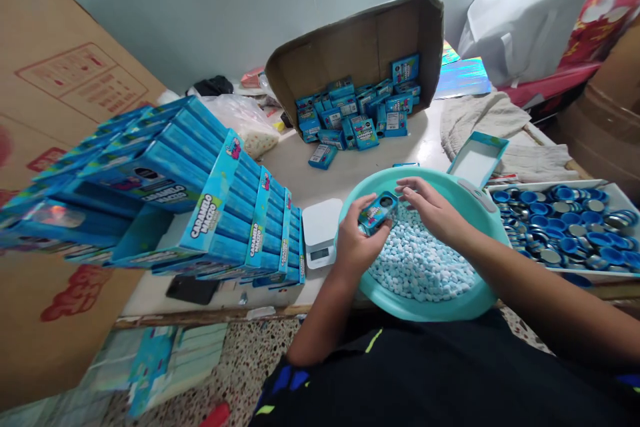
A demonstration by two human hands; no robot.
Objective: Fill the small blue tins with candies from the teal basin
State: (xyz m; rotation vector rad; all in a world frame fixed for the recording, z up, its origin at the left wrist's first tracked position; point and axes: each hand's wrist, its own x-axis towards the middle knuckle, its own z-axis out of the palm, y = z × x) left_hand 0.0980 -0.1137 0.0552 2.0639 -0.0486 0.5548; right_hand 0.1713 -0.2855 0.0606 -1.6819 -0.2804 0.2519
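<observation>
A turquoise basin [430, 312] holds many small pale blue and white candies [425, 263]. Over its left side, my left hand [361, 237] grips a small blue candy box [377, 212] between thumb and fingers; a dark round opening shows at the box's upper end. My right hand [430, 203] hovers just right of that box, above the candies, its fingers extended and apart, with nothing seen in it. A white digital scale [323, 223] lies left of the basin.
Tall stacks of blue display boxes [230, 213] stand at the left. Behind, a tipped carton [350, 47] holds small blue boxes. A white tray [565, 183] of blue and silver lids sits at the right, near an open box [477, 159]. A dark phone [193, 289] lies front left.
</observation>
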